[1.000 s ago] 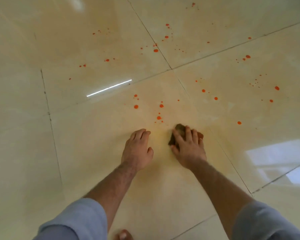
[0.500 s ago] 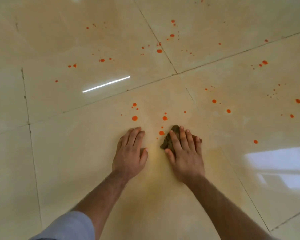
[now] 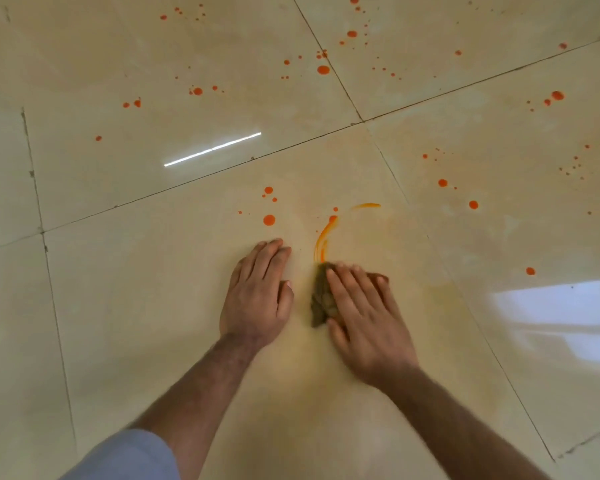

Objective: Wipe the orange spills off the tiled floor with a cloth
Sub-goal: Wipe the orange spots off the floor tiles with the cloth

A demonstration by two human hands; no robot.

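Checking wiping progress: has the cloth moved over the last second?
Yes. The cloth under the right hand swept through the droplets right of the large drop, leaving a curved smear, and has drawn back toward the person.

Cloth and orange spills on tiled floor

Cloth (image 3: 321,297): dark brown-green, crumpled, lying flat on the glossy beige tiled floor (image 3: 118,306); orange spills (image 3: 269,220): round drops of varied size scattered across several tiles beyond the cloth; one curved orange smear (image 3: 323,240) runs from the cloth's far edge, arcing away and rightward.
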